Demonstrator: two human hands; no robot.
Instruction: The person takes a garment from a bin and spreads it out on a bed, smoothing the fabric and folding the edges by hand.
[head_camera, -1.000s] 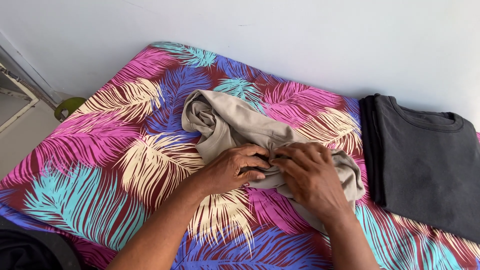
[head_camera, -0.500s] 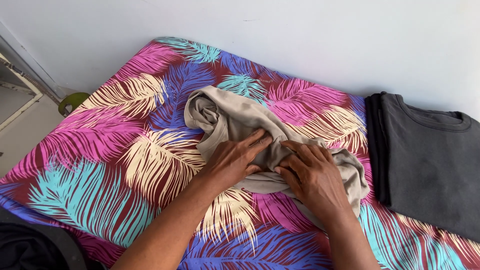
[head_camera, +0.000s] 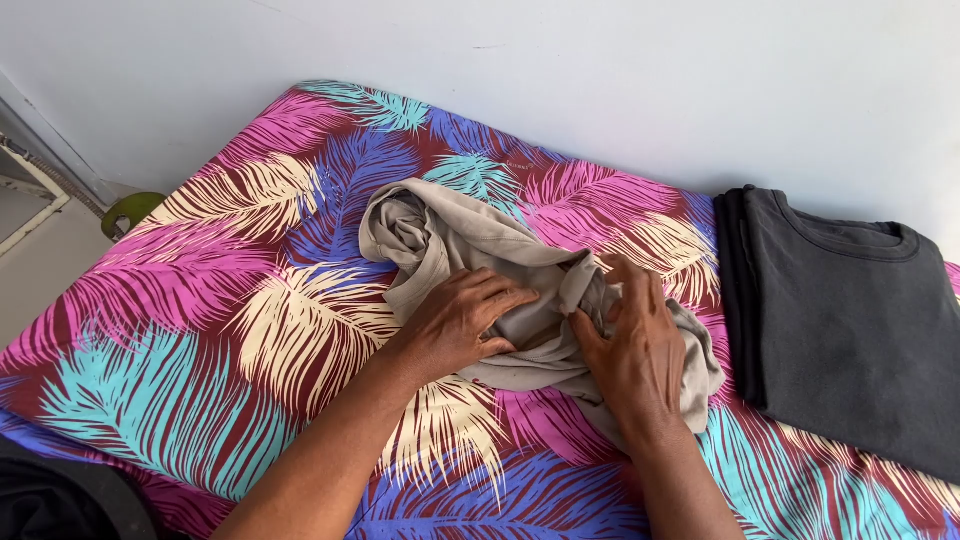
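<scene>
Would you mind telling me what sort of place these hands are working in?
Probably a bedroom at home: a mattress in a bright feather-print sheet stands against a plain white wall, with a folded dark shirt beside the crumpled beige garment under both hands.

The dark grey shirt (head_camera: 850, 320) runs off the right edge — the right hand (head_camera: 635, 350) hides part of the beige garment (head_camera: 470, 245).

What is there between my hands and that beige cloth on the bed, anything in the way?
Nothing visible. The left hand lies flat on the crumpled beige garment, and the right hand grips a bunched fold of it. The folded dark grey shirt lies apart, off to the right on the feather-print sheet.
</scene>
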